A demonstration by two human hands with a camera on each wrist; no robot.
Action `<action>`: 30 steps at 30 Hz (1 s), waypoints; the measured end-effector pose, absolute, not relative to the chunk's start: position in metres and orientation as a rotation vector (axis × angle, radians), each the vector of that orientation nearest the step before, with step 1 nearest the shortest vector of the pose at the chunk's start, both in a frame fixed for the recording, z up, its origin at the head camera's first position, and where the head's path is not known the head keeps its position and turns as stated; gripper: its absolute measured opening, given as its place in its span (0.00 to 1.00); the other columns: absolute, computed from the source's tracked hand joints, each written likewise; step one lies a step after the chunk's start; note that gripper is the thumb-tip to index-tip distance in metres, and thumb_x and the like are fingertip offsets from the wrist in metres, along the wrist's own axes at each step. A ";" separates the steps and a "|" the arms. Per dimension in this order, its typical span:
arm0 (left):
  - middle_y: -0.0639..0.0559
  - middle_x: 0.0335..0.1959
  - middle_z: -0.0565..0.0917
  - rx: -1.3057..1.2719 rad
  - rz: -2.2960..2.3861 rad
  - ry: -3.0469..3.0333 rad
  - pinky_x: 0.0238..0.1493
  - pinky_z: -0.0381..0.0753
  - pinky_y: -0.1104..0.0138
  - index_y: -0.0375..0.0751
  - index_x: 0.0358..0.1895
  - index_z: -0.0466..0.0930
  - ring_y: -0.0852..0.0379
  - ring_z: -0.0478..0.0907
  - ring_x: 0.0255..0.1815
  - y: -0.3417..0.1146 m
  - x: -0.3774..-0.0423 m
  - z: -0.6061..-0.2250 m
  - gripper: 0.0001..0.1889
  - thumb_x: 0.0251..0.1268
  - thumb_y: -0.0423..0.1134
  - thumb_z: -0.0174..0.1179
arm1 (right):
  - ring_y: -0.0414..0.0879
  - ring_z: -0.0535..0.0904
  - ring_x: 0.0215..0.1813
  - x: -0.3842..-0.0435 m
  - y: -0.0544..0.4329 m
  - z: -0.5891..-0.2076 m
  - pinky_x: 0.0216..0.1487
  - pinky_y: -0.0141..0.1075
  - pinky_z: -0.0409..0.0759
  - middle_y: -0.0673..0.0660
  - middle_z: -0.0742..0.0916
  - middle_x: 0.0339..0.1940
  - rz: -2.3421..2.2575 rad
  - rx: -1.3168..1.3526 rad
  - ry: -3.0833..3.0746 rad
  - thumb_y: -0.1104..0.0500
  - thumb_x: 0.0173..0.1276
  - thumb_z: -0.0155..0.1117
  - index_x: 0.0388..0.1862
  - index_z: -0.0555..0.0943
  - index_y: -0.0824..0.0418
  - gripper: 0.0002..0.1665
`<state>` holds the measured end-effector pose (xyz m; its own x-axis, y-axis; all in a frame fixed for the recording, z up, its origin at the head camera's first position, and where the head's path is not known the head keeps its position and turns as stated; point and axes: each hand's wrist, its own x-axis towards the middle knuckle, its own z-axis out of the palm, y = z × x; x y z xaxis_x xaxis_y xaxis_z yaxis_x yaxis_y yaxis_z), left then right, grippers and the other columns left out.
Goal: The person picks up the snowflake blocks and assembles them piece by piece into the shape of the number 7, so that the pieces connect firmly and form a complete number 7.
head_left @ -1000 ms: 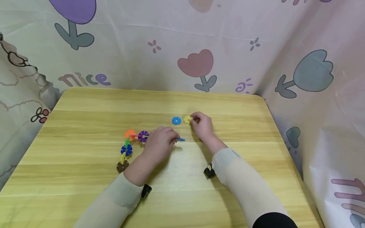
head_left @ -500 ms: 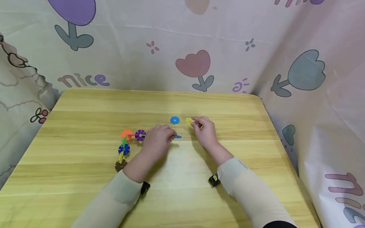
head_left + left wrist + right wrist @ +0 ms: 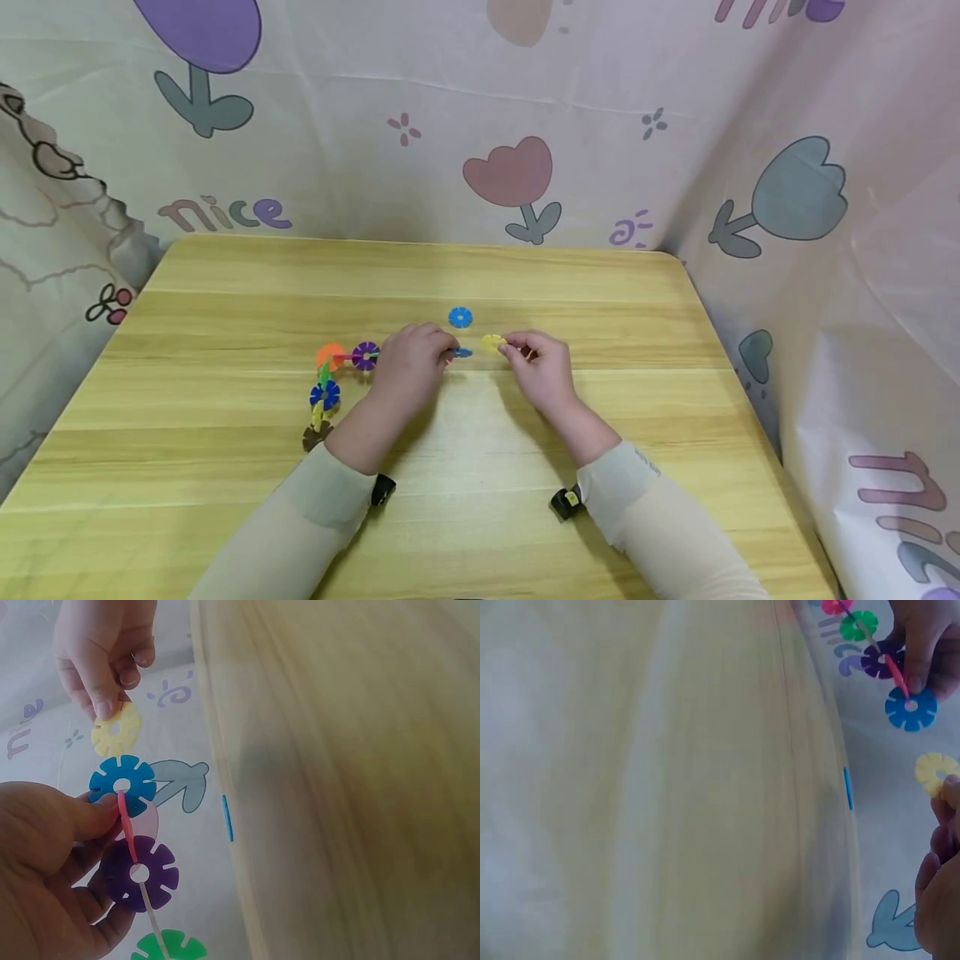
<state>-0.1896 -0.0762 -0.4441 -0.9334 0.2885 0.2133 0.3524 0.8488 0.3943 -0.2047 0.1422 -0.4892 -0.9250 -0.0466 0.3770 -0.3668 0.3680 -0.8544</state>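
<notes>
In the head view, my left hand is over the right end of a chain of notched interlocking discs. Its thumb and fingers pinch the end light-blue disc, near where an edge-on pink disc slots into it. A purple disc and a green disc follow along the chain. My right hand pinches a yellow disc by its edge. The yellow disc faces the light-blue one, with a small gap between them in the right wrist view. My left hand hides part of the chain in the head view.
A loose blue disc lies on the wooden table beyond my hands. The chain bends at an orange disc and runs towards me past a dark-blue disc to a brown disc. Printed cloth hangs behind.
My right hand has brought the yellow disc off its place beside the loose blue disc and towards me, level with the chain's end. My left hand has shifted slightly and keeps its pinch.
</notes>
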 end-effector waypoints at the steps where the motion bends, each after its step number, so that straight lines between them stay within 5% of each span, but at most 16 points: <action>1: 0.52 0.46 0.90 -0.499 -0.659 -2.881 0.51 0.83 0.50 0.46 0.45 0.92 0.48 0.85 0.47 -0.076 -0.190 -0.444 0.04 0.72 0.35 0.69 | 0.45 0.79 0.30 -0.203 0.141 -0.489 0.29 0.27 0.77 0.60 0.90 0.31 1.593 0.363 -2.341 0.72 0.65 0.75 0.38 0.90 0.70 0.03; 18: 0.53 0.46 0.90 -0.504 -0.662 -2.869 0.51 0.83 0.51 0.46 0.45 0.92 0.49 0.85 0.47 -0.076 -0.193 -0.449 0.05 0.74 0.36 0.68 | 0.40 0.78 0.29 -0.195 0.128 -0.490 0.32 0.25 0.77 0.69 0.87 0.31 1.838 0.205 -2.286 0.76 0.64 0.74 0.42 0.87 0.77 0.09; 30: 0.53 0.44 0.90 -0.519 -0.699 -2.852 0.52 0.82 0.50 0.46 0.45 0.92 0.49 0.84 0.46 -0.077 -0.191 -0.448 0.04 0.73 0.36 0.69 | 0.38 0.81 0.28 -0.194 0.124 -0.490 0.32 0.27 0.79 0.64 0.90 0.30 1.935 0.131 -2.271 0.74 0.66 0.73 0.45 0.88 0.74 0.09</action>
